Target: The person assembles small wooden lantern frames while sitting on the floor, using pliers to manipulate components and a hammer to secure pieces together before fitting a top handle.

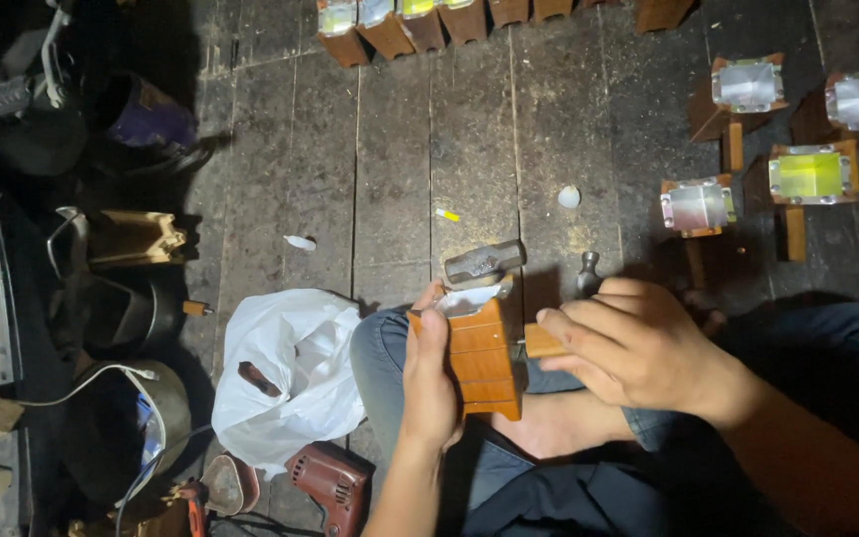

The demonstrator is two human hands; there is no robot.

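Observation:
My left hand (429,373) grips an orange-brown wooden box (484,358) with a shiny metal top, holding it upright over my knee. My right hand (638,343) is closed on a short wooden handle piece (541,342) pressed against the box's right side. A hammer head (484,263) lies on the floor just beyond the box. A small dark metal tool (588,273) stands beside it.
Finished wooden boxes with metal faces stand at the right (807,174) and along the top edge (390,25). A white plastic bag (290,373) lies at my left, a red power drill (330,482) below it. Dark clutter and cables fill the left side. The floor is wooden planks (400,149).

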